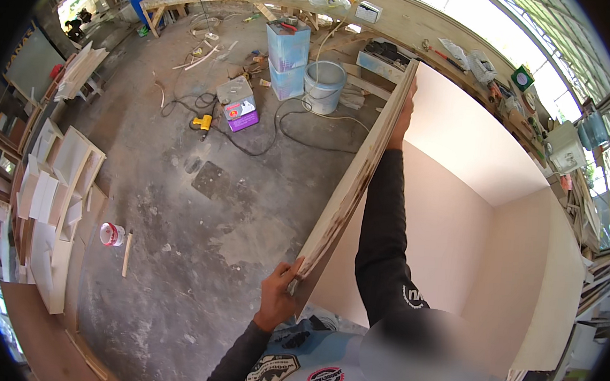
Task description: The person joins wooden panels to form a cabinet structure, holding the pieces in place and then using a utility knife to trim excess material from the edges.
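Left hand (pixel 279 292): clenched on near end of panel edge (pixel 353 186), fingers wrapped over the raw ply edge, thumb on outer face; likely steadies the board upright.
Right hand (pixel 401 119): arm in dark sleeve stretched along inner face, gripping far top of same edge near the corner; two-point hold seems to keep the panel from tipping.
Panel: tall side board of big open box cabinet (pixel 472 201), standing on edge, pale laminate inside, stained ply edge facing up twd camera.
Cabinet: back & far side already joined, forming a corner w/ held panel; interior open, nothing inside.
Floor (pixel 196 254): bare concrete left of panel, dusty, w/ scraps; widest free room for shifting the board outward.
Near clutter: small red-white can (pixel 112 234) & wood strip well apart to left; yellow power tool (pixel 202 123) w/ black cord looping, purple-white box (pixel 238 103), white bucket (pixel 324 87), stacked blue tins (pixel 287 60) beyond far end.
Tight spots: bucket & cord near far end of panel; long wooden surface (pixel 413 22) w/ tools close behind cabinet.
Left margin: stacked board offcuts (pixel 53 196) along wall, clear of panel.
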Action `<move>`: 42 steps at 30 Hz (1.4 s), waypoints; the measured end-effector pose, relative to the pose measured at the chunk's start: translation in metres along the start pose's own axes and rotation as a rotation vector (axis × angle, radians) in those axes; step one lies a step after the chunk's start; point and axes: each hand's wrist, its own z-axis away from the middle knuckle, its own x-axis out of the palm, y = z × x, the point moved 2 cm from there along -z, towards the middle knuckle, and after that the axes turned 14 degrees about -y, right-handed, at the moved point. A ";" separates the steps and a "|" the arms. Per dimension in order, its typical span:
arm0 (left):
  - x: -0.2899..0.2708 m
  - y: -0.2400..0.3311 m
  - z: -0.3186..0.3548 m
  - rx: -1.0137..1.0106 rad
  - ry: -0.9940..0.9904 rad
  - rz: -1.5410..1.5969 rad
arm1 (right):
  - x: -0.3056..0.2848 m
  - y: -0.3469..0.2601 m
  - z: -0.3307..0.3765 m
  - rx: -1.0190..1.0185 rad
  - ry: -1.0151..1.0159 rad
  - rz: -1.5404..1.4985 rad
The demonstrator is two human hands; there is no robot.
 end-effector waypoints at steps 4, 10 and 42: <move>0.000 -0.008 -0.005 0.084 -0.028 -0.030 | 0.011 -0.019 0.062 0.021 -0.028 0.035; 0.008 -0.024 -0.007 0.106 -0.077 0.015 | 0.077 -0.079 0.254 0.258 0.079 -0.379; -0.015 -0.011 -0.012 0.199 -0.208 0.054 | 0.111 -0.084 0.201 0.315 0.141 -0.307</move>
